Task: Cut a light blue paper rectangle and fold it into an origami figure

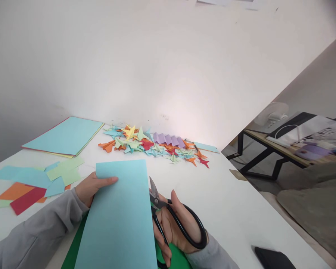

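Note:
My left hand (93, 186) grips a light blue sheet of paper (121, 213) by its upper left edge, thumb on the front and the other fingers behind. In my right hand (173, 224) is a pair of scissors (156, 201) with large black loop handles. One blade points up beside the sheet's right edge, and the other is partly hidden behind the paper. The scissors look spread apart. Under the sheet and my hands, parts of a green surface (179, 257) show on the white table.
Cut paper pieces (30, 186) lie at the left. A stack of coloured sheets (65, 134) rests behind them. Folded paper shapes (147, 145) line the wall, with a purple pleated strip (169, 139) among them. A black object (273, 257) sits at lower right.

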`<state>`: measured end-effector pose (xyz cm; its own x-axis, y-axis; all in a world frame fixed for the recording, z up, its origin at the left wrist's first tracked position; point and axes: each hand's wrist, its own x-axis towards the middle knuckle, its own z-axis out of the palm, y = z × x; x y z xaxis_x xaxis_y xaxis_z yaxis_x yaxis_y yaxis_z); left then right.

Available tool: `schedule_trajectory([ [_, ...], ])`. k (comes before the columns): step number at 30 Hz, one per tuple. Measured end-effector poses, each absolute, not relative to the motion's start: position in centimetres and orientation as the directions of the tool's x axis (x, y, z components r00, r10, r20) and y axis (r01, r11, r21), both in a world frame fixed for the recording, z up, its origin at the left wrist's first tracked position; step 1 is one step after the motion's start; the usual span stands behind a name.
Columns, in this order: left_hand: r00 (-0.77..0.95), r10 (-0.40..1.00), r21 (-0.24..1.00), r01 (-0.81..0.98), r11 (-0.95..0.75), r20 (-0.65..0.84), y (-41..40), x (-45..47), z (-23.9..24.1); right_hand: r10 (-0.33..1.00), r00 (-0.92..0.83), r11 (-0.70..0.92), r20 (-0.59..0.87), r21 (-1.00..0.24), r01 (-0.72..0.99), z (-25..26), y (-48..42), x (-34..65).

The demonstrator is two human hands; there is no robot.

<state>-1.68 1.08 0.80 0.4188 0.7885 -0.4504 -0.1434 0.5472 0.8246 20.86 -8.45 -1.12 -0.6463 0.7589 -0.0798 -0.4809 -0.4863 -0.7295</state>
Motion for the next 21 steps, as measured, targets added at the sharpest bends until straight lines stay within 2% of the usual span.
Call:
schedule_trajectory([
  [15,0.365,0.789,0.800,-0.165,0.577,-0.494,0.42,-0.92,0.86,0.819,-0.545,-0.499,-0.180,-0.694,-0.520,-1.20,-8.55,20.29],
  [21,0.355,0.784,0.792,-0.162,0.589,-0.510,0.46,-0.91,0.70,0.852,-0.489,-0.453,-0.188,-0.734,-0.506,-1.05,-8.37,20.12],
])
